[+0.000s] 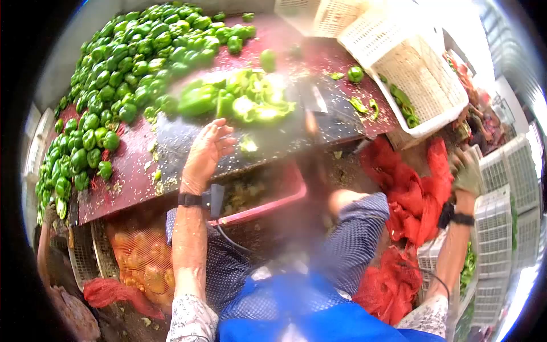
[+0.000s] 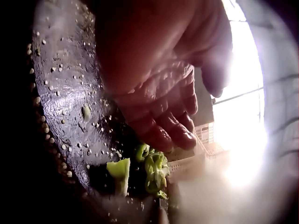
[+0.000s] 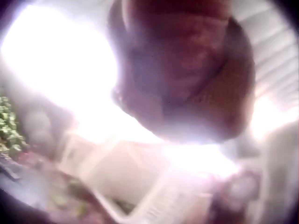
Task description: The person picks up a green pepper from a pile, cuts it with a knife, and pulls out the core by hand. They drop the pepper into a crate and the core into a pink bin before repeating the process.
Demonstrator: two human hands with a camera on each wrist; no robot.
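My bare left hand (image 1: 208,151) hovers over the near edge of the dark board (image 1: 188,134), holding nothing, fingers loosely bent. Just beyond it lies a pile of cut green peppers (image 1: 256,94), blurred by glare. A small pepper piece (image 1: 248,143) sits apart on the board; in the left wrist view this cut piece (image 2: 119,172) shows below the fingertips. To the right of the pile lies a knife (image 1: 316,100) with an orange handle. My gloved right hand (image 1: 467,174) is far right, beside stacked white crates, with nothing visible in it; the right wrist view is blurred.
Whole green peppers (image 1: 131,62) heap up at the back left. A white crate (image 1: 421,85) with some green peppers inside tilts at the back right. Below the table edge are a pink-rimmed tub (image 1: 262,208), red netting (image 1: 410,188) and an orange mesh sack (image 1: 142,251). Another person's hand (image 1: 50,214) shows at far left.
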